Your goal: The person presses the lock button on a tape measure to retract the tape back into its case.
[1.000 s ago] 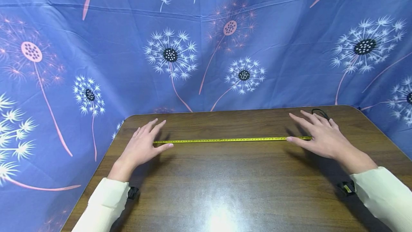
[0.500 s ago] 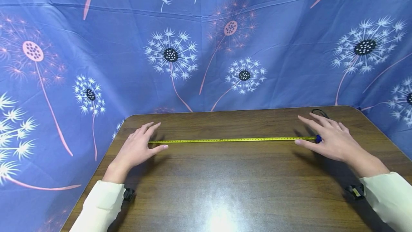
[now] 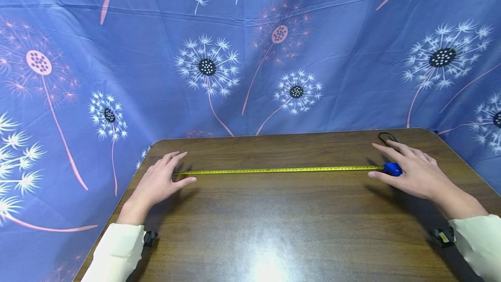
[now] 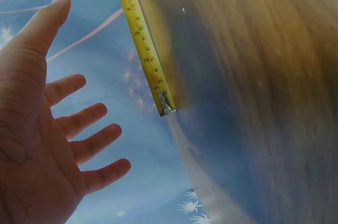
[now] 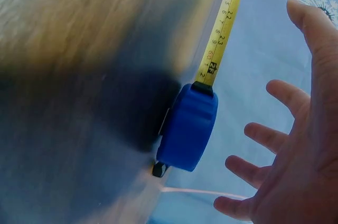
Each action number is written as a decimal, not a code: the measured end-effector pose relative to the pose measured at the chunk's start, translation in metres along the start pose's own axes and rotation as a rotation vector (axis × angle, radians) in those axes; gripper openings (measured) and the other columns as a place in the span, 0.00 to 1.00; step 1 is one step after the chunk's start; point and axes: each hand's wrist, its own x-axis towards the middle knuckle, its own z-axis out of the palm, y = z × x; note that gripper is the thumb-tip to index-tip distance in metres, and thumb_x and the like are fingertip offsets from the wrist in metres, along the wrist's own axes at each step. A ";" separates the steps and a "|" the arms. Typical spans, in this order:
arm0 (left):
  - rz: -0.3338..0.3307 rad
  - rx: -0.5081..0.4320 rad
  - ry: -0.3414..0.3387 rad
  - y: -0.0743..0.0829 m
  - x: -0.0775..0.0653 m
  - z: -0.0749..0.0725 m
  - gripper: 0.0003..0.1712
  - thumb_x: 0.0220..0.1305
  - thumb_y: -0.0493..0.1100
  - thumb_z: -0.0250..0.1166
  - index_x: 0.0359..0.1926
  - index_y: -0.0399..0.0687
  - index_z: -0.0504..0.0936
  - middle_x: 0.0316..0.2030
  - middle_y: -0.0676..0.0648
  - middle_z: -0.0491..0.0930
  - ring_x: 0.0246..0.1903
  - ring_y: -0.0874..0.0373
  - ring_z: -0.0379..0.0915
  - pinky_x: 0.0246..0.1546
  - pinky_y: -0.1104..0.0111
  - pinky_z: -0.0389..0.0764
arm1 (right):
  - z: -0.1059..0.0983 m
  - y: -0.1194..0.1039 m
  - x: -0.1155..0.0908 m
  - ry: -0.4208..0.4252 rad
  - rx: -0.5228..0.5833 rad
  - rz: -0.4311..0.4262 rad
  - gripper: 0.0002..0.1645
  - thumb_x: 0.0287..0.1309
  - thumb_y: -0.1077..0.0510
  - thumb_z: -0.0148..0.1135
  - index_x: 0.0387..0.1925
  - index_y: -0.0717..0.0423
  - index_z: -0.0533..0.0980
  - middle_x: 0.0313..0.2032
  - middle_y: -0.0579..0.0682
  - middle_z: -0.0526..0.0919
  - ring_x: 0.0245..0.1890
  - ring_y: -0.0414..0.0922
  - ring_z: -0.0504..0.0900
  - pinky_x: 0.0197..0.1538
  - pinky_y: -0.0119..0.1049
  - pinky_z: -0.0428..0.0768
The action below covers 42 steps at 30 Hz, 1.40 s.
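One yellow tape blade (image 3: 274, 170), stretched long across the counter (image 3: 219, 216); blue case (image 3: 392, 169) at its right end | left hand (image 3: 152, 184) and right hand (image 3: 422, 173) spread wide, gripping nothing | danger: bumped while unlocked, it could whip back

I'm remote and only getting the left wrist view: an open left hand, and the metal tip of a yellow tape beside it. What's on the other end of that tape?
Observer: A blue case. The right wrist view shows the tape coming out of it.
Operator: Is that case being gripped?
Observer: No. The right hand is open beside it, and the right wrist view shows a gap between the two.
Operator: Anything else near there?
Observer: In the head view, a black loop shows near the far edge of the table, beyond the right hand. I can't tell what it belongs to.
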 end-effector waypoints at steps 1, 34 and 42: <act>0.000 -0.002 0.002 -0.001 0.000 0.000 0.54 0.61 0.73 0.67 0.78 0.50 0.63 0.73 0.37 0.63 0.68 0.31 0.63 0.62 0.34 0.64 | 0.000 0.001 -0.001 0.001 0.001 0.004 0.56 0.58 0.30 0.69 0.81 0.40 0.55 0.74 0.68 0.57 0.65 0.80 0.57 0.50 0.80 0.57; -0.099 -0.156 -0.040 -0.027 -0.009 -0.007 0.51 0.64 0.71 0.66 0.76 0.47 0.64 0.70 0.34 0.66 0.63 0.33 0.69 0.60 0.35 0.68 | 0.004 0.032 -0.022 -0.002 0.084 0.040 0.51 0.59 0.35 0.71 0.77 0.46 0.62 0.67 0.69 0.66 0.56 0.82 0.66 0.41 0.81 0.66; -0.101 -0.144 -0.039 -0.031 -0.007 -0.005 0.49 0.64 0.68 0.68 0.76 0.45 0.65 0.66 0.34 0.70 0.60 0.35 0.73 0.57 0.36 0.71 | 0.006 0.035 -0.025 0.017 0.166 0.010 0.49 0.60 0.42 0.74 0.76 0.51 0.64 0.64 0.71 0.68 0.57 0.79 0.68 0.46 0.75 0.69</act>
